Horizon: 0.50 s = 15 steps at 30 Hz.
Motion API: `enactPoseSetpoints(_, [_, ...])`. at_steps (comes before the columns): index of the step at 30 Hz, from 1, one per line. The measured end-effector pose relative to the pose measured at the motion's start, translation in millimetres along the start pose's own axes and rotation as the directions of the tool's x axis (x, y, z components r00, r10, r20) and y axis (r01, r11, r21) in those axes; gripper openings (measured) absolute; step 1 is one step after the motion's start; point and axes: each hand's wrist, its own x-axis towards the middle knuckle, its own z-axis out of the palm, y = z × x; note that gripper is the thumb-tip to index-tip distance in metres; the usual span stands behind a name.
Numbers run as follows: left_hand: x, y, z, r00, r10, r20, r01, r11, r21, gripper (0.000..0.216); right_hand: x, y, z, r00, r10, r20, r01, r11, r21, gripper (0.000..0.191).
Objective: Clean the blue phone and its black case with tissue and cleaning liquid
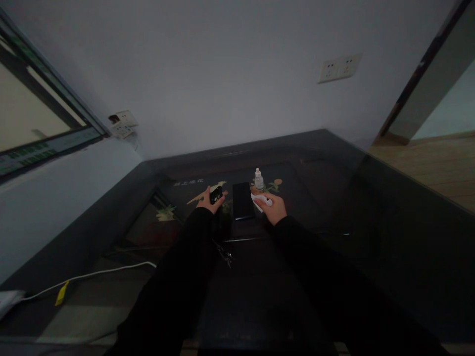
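Observation:
My left hand (pixel 208 201) grips a small, glossy black rectangular object (pixel 215 195) between thumb and fingers; its exact kind is unclear. A crumpled white tissue (pixel 261 200) is pinched in my right hand (pixel 273 209). Between the two hands, a black smartphone (pixel 243 201) lies flat on the dark table (pixel 260 287), its long side pointing away from me. Just behind my right hand stands a small white dropper bottle (pixel 259 179), upright with its cap on.
A bunch of metal keys or a chain (pixel 224 253) lies near my left forearm. At the left, a white cable (pixel 107 271) with a yellow tag (pixel 62 293) runs over the table. The wall (pixel 230 79) with sockets (pixel 339 68) rises behind.

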Motion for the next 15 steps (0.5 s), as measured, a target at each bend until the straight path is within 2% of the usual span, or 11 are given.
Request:
enactPoseSetpoints(4, [8,14,8,1.000,-0.023,0.015,0.018,0.971,0.238,0.092,1,0,0,1.000,0.006,0.010,-0.006,1.000,0.011,0.026])
enactPoseSetpoints(7, [13,22,15,1.000,-0.003,-0.005,0.005,0.934,0.357,0.093,1,1,1,1.000,0.008,0.019,-0.008,1.000,0.016,0.026])
enactPoseSetpoints(11, [16,23,23,0.998,0.021,-0.053,0.006,0.885,0.465,0.093,2,2,2,0.999,0.018,0.027,-0.019,1.000,0.013,0.025])
enactPoseSetpoints(15, [16,17,29,0.993,0.054,-0.108,0.007,0.866,0.500,0.092,3,0,2,0.999,0.031,0.036,-0.032,0.999,0.010,0.025])
